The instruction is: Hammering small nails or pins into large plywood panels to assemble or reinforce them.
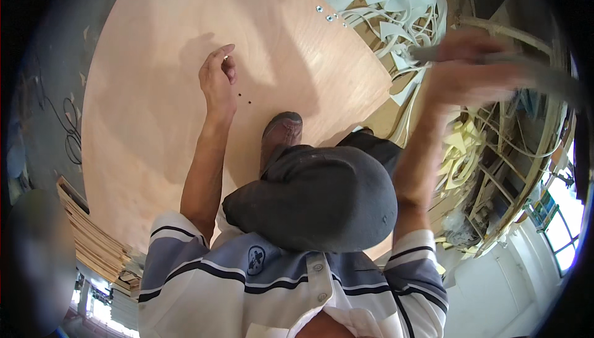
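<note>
From where I stand, the right hand [470,69] has its grip closed around a long grey tool [550,79] (blurred), right of the wooden panel [142,90]. The left hand [218,84], fingers curled, is positioned over the panel near two dark spots [249,102]; its grip I cannot tell.

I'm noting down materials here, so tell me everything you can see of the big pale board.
The board is a large, smooth, pinkish-tan sheet that looks like plywood, lying roughly flat and partly shadowed. Its left edge appears curved, though the lens bends lines; one corner points right. Two small dark spots mark it beside the left hand, which is over it. Small shiny round pieces sit near its upper-right edge. A brown shoe appears to rest on it.
</note>
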`<action>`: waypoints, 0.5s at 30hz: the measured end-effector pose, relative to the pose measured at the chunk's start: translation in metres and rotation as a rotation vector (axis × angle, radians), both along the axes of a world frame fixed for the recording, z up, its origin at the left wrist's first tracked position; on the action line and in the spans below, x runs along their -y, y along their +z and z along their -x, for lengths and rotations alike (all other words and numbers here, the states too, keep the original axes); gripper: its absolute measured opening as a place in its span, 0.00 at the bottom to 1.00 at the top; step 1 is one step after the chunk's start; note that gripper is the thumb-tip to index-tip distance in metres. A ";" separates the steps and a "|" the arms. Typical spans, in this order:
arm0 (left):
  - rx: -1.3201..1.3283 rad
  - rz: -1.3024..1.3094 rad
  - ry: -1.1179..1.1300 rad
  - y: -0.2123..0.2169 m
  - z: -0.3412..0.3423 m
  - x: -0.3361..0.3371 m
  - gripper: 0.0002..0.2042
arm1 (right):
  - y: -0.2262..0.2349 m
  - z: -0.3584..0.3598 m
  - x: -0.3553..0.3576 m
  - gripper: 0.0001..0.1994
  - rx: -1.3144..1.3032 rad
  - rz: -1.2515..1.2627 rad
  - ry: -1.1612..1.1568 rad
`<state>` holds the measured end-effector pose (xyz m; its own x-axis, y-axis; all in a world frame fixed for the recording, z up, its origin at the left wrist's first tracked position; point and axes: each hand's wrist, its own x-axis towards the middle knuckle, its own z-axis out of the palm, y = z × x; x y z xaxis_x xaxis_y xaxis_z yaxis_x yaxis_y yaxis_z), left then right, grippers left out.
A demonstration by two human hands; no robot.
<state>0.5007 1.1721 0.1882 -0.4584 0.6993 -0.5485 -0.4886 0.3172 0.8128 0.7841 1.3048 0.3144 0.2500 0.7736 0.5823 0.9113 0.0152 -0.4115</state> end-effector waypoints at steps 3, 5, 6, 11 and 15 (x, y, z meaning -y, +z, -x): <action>-0.041 0.003 -0.006 -0.005 -0.002 -0.005 0.12 | -0.121 0.004 0.089 0.20 -0.004 0.556 0.337; -0.056 -0.009 -0.011 -0.006 -0.002 -0.005 0.12 | -0.163 -0.012 0.105 0.23 -0.258 0.914 0.109; -0.086 -0.021 -0.009 -0.007 0.003 -0.006 0.12 | -0.144 -0.010 0.097 0.23 -0.275 0.957 0.067; -0.136 -0.010 0.045 -0.010 0.007 -0.001 0.07 | 0.008 -0.019 0.025 0.19 0.083 0.341 0.447; -0.088 -0.069 -0.017 -0.009 -0.001 0.000 0.05 | 0.106 -0.007 -0.013 0.15 -0.664 0.120 0.650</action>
<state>0.5019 1.1717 0.1789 -0.4906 0.7421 -0.4567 -0.4096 0.2662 0.8725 0.7911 1.3181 0.4203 0.0003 0.9239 0.3825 0.3166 0.3628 -0.8764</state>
